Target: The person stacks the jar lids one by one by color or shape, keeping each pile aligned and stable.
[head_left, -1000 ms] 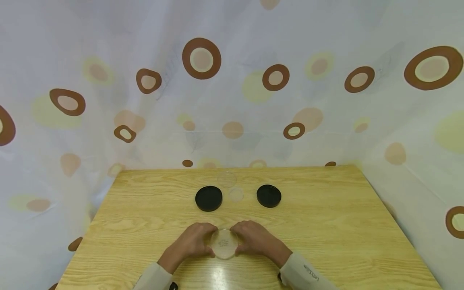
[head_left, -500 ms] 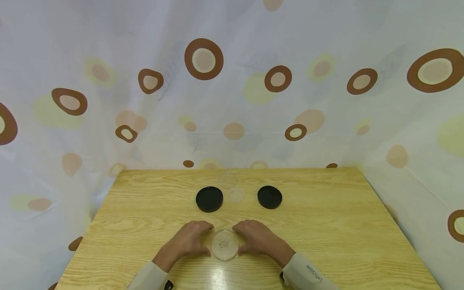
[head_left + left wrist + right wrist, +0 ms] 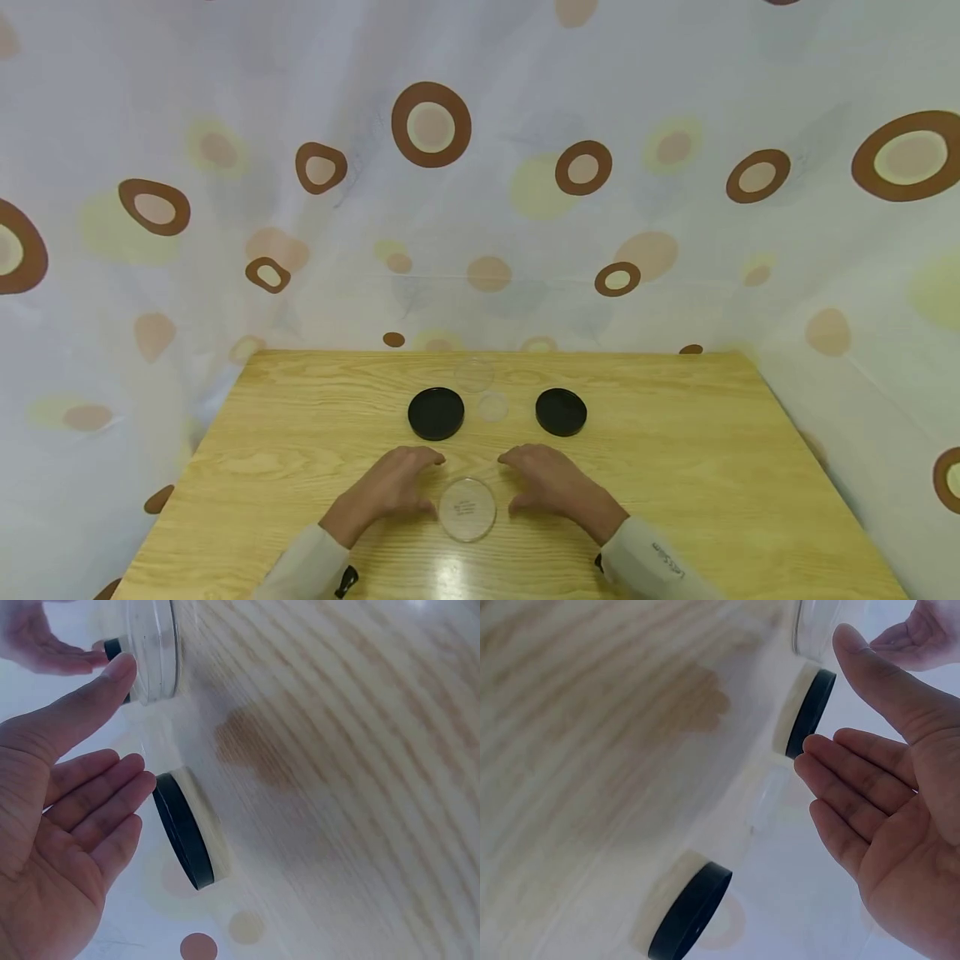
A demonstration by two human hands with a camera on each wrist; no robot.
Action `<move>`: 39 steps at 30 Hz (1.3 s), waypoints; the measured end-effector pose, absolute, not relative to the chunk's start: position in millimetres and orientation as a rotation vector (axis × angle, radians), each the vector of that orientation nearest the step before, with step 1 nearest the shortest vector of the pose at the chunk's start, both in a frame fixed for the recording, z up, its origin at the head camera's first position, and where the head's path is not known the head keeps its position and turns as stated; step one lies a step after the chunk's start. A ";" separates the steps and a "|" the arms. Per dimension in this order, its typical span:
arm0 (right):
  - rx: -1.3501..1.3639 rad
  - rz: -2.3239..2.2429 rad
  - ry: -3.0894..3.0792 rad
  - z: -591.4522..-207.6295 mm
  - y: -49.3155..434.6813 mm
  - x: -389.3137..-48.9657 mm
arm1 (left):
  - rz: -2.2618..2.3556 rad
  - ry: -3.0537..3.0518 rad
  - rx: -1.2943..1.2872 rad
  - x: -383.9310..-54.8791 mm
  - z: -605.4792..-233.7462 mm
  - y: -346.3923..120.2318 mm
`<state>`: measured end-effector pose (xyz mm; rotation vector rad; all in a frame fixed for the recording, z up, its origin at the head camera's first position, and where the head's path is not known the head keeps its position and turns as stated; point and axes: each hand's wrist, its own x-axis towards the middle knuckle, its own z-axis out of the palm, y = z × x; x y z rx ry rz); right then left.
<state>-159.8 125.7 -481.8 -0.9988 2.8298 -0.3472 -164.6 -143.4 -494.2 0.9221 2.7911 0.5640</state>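
A clear, shallow round dish [image 3: 467, 509] with small markings in its middle lies on the wooden table between the two hands. In the left wrist view the dish [image 3: 154, 652] shows a thick transparent side wall. My left hand [image 3: 392, 485] is at its left, fingers spread and relaxed, thumb tip close to the rim. On the other side my right hand [image 3: 558, 483] stands apart from the dish with a small gap, its fingers loosely extended and holding nothing. Both palms, the left [image 3: 71, 847] and the right [image 3: 900, 817], show bare in the wrist views.
Beyond the hands lie two black round lids, one at left [image 3: 437, 413] and one at right [image 3: 561, 412]. Between them are a small clear disc [image 3: 492, 407] and, farther back, a larger clear disc [image 3: 474, 375]. A patterned curtain [image 3: 487, 308] rises behind the table [image 3: 690, 467].
Both hands had their fingers around the dish's rim a second ago. They have let go and moved apart, the left first, then the right. The dish stays in place on the table.
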 end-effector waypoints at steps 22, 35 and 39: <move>-0.768 -0.517 2.836 -467.5 131.0 -193.1 | 0.728 2.816 0.833 -194.8 -478.0 -142.8; -0.665 -0.502 2.830 -461.6 137.7 -223.6 | 0.780 2.824 0.820 -221.0 -474.8 -131.6; -0.648 -0.578 2.827 -461.1 140.1 -231.4 | 0.777 2.815 0.788 -225.1 -472.8 -132.1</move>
